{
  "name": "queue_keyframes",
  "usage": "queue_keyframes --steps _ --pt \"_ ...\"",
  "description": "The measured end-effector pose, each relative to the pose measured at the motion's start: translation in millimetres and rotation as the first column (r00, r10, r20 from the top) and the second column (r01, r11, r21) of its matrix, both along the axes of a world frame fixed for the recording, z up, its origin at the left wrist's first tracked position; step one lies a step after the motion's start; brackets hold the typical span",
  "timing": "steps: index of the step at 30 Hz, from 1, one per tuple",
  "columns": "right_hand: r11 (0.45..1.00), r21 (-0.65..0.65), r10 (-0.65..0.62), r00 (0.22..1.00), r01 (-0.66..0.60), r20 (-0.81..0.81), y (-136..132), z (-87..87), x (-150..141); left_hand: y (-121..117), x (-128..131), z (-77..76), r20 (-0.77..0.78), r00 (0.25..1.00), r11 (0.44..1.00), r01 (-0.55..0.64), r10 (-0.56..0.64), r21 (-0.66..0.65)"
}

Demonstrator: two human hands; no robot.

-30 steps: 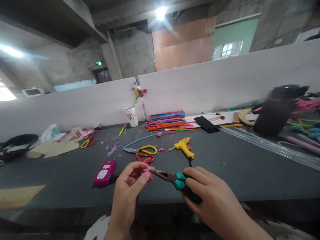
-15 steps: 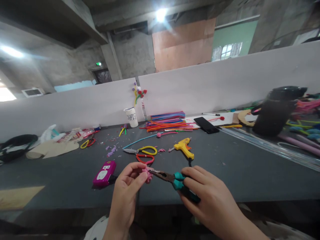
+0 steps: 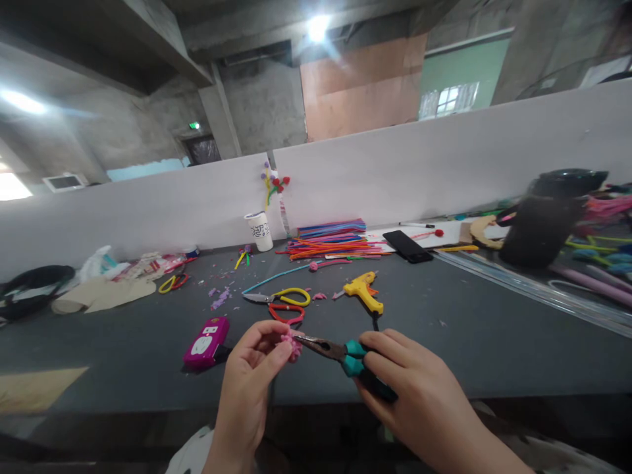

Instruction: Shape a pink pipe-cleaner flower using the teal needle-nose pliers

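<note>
My left hand [image 3: 253, 375] pinches a small pink fuzzy piece [image 3: 291, 343] between thumb and fingers, above the near edge of the dark grey table [image 3: 469, 329]. My right hand [image 3: 419, 395] is wrapped round the teal handles of long-nose pliers [image 3: 340, 355]. The pliers' tip touches the pink piece. Scissors with yellow and red handles [image 3: 281, 303] and a yellow glue gun [image 3: 364, 291] lie just beyond my hands.
A magenta power strip [image 3: 206, 342] lies left of my hands. A stack of coloured pipe cleaners [image 3: 333, 242], a white paper cup [image 3: 260, 230] and a black phone [image 3: 407, 245] sit near the white partition [image 3: 444, 164]. A black container [image 3: 543, 220] stands at right. Bags and cardboard lie far left.
Both hands, with the pliers and the pink piece, have shifted slightly lower and nearer to me. Nothing else has moved.
</note>
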State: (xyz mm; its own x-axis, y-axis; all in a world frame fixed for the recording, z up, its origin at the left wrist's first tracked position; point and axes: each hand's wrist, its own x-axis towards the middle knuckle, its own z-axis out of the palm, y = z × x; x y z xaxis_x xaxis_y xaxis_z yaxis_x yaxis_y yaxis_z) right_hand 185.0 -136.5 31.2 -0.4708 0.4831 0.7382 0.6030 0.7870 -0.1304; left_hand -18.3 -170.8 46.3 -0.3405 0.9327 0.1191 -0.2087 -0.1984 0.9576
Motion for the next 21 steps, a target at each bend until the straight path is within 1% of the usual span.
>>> queue_keyframes --steps 3,11,15,18,21 --pt "0.998 0.057 -0.011 1.000 0.010 0.013 0.7 -2.0 -0.8 -0.2 -0.8 -1.7 -0.030 1.000 1.000 -0.007 0.007 0.008" --pt "0.975 0.203 -0.105 0.992 0.091 0.062 -0.5 -6.7 -5.4 -1.7 -1.2 -4.1 -0.056 0.998 1.000 -0.026 0.026 -0.007" --pt "0.977 0.198 -0.098 0.994 0.085 0.057 -1.0 -6.7 -6.0 -2.5 -0.9 -1.7 -0.062 0.998 0.999 -0.030 0.030 0.015" --pt "0.983 0.173 -0.071 0.997 0.066 0.019 -1.6 -4.1 -4.5 -2.9 -1.3 0.6 -0.038 0.999 0.999 -0.008 0.009 0.043" --pt "0.984 0.176 -0.040 0.999 0.041 -0.010 -1.8 -0.7 -2.1 -3.3 -1.6 2.4 -0.017 1.000 0.999 0.013 -0.012 0.051"
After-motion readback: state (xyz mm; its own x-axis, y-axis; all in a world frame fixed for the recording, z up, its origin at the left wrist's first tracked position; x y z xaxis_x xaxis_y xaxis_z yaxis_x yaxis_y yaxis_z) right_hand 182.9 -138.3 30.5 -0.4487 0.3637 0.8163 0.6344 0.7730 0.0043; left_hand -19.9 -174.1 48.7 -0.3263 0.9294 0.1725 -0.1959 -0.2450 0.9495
